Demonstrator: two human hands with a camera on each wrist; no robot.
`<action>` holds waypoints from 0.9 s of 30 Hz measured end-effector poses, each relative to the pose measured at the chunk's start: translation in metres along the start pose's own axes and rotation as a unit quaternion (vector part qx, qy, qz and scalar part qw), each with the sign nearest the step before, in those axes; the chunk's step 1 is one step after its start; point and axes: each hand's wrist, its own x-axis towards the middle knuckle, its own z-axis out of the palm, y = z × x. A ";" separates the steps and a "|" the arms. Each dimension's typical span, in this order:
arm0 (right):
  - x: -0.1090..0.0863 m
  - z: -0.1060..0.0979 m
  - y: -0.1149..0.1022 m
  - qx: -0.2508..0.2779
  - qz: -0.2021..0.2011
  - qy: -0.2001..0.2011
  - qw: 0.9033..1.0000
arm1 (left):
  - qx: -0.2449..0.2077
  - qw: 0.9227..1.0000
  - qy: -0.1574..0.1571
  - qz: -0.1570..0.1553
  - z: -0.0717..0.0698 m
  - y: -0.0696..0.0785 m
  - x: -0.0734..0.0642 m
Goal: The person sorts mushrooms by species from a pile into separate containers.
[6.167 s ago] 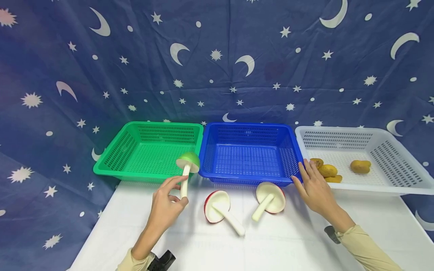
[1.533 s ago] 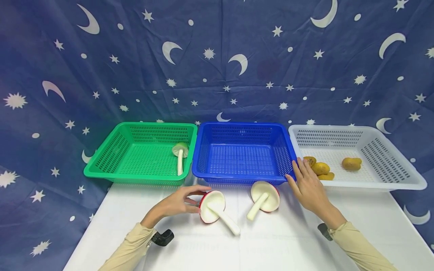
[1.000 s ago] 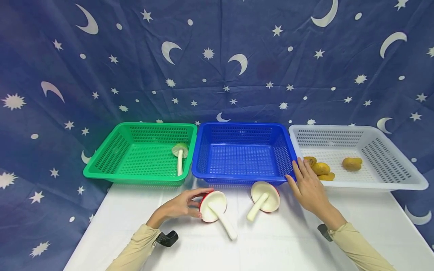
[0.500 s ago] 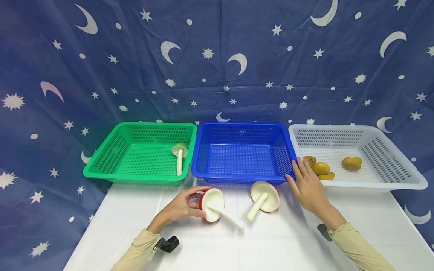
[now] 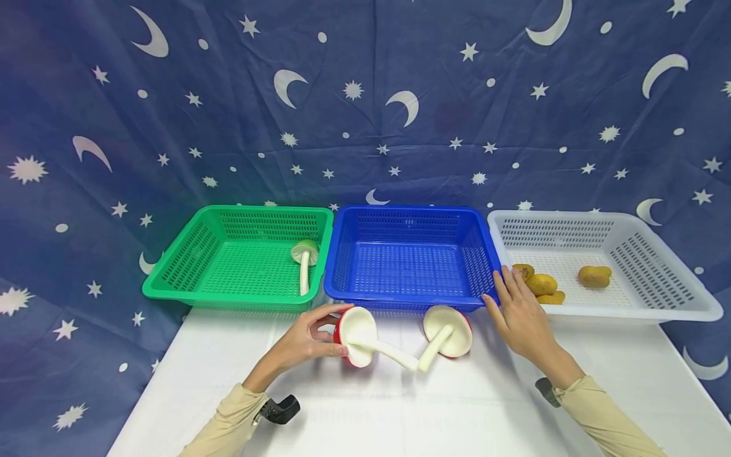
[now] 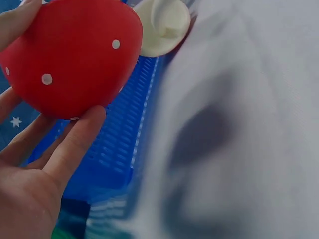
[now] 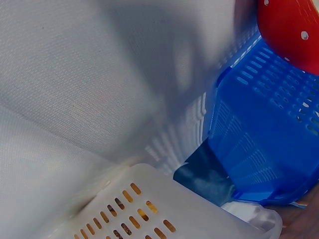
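In the head view my left hand (image 5: 302, 343) grips a toy mushroom (image 5: 358, 329) by its red cap, the pale stem pointing to the right. The left wrist view shows white dots on that cap (image 6: 75, 55), fingers and thumb around it, and a shadow on the cloth apart from it. A second red-capped mushroom (image 5: 454, 333) lies on the table before the blue basket (image 5: 408, 298), its stem towards me. My right hand (image 5: 524, 322) rests with fairly straight fingers at the blue basket's front right corner, beside the white basket (image 5: 617, 313).
A green basket (image 5: 245, 297) at the left holds a green-capped mushroom (image 5: 304, 270). Several yellow-brown potato-like pieces (image 5: 594, 277) lie in the white basket. The three baskets stand side by side on a white-covered table (image 5: 445, 412), before a dark blue curtain (image 5: 354, 165) with moons and stars.
The green-capped mushroom has gone from my left hand into the green basket. My left hand has since taken hold of the left red-capped mushroom and raised it slightly. My right hand stays put.
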 end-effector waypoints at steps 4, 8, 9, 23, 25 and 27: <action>0.000 0.001 0.001 0.001 -0.002 0.002 1.000 | 0.004 1.000 0.004 0.009 0.001 0.009 0.004; -0.001 0.002 0.003 -0.001 -0.003 0.003 1.000 | 0.011 1.000 0.011 0.021 0.002 0.014 0.007; -0.001 0.002 0.003 -0.001 -0.003 0.003 1.000 | 0.014 1.000 0.014 0.022 0.002 0.015 0.008; 0.000 0.003 0.004 -0.003 -0.008 0.009 1.000 | 0.046 0.998 0.043 0.009 0.006 0.064 0.019; 0.000 0.003 0.004 -0.003 -0.009 0.010 1.000 | 0.053 0.997 0.047 0.005 0.006 0.068 0.020; 0.000 0.003 0.003 -0.003 -0.010 0.010 1.000 | 0.058 0.997 0.049 0.002 0.005 0.071 0.022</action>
